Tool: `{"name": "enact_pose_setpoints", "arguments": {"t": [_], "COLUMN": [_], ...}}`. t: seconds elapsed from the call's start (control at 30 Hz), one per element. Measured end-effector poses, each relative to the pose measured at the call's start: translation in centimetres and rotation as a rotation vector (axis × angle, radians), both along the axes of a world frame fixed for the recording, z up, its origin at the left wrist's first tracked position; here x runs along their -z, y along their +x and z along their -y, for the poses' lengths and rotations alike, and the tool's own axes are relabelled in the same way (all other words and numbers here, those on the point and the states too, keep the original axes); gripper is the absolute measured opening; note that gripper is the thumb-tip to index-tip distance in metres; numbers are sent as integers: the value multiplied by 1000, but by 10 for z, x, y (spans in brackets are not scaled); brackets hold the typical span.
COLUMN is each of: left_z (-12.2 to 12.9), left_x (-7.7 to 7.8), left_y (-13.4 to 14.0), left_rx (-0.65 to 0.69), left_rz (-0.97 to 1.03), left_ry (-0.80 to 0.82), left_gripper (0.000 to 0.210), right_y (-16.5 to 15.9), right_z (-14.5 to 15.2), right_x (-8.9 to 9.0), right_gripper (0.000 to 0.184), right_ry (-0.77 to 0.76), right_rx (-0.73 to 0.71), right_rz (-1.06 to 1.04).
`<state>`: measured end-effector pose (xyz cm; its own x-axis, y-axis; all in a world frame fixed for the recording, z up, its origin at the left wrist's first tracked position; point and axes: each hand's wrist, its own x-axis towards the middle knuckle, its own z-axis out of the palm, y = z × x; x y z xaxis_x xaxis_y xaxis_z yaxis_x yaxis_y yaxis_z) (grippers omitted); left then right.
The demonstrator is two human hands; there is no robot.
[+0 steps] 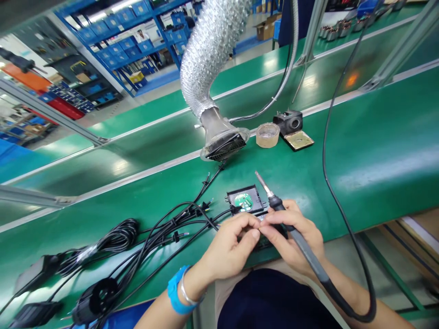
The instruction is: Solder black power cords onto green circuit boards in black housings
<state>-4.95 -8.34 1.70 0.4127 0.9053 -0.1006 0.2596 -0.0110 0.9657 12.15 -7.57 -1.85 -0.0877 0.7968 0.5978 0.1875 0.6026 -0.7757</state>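
Note:
In the head view, a soldering iron (308, 256) lies across my right hand (298, 230), held at its grey handle, its bare tip pointing up and away. The thumb and forefinger of that hand also pinch together, meeting the fingertips of my left hand (233, 246). Whatever small thing is between the fingertips is too small to make out. Just beyond my hands sits an open black plastic housing (259, 205) with a green circuit board (243, 201) inside; a black cable runs to it. Another dark part is mostly hidden under my hands.
Black cables (171, 224) with stripped ends and a coiled cord (120, 240) spread over the green bench (370, 160) at left. A fume extraction nozzle (224, 139) hangs ahead. Beyond it are a tape roll (267, 135) and a soldering iron stand (290, 122). The iron's cord loops at right.

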Motion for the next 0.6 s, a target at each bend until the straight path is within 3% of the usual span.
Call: {"name": "enact_pose_setpoints", "arguments": {"t": [0.1, 0.17, 0.6], "left_z": [2, 2, 5], "left_x": [2, 4, 12], "left_y": [2, 3, 7], "left_rx": [-114, -157, -277], "left_rz": [-112, -114, 37], "left_ry": [360, 460, 402], "left_gripper": [11, 8, 5], "right_y": [-2, -4, -14], "right_z": [1, 1, 4], "right_x": [0, -1, -8], "right_gripper": [30, 33, 36], "right_ry": [13, 23, -18], "right_rx": [16, -8, 45], "right_rz": [-21, -47, -69]}}
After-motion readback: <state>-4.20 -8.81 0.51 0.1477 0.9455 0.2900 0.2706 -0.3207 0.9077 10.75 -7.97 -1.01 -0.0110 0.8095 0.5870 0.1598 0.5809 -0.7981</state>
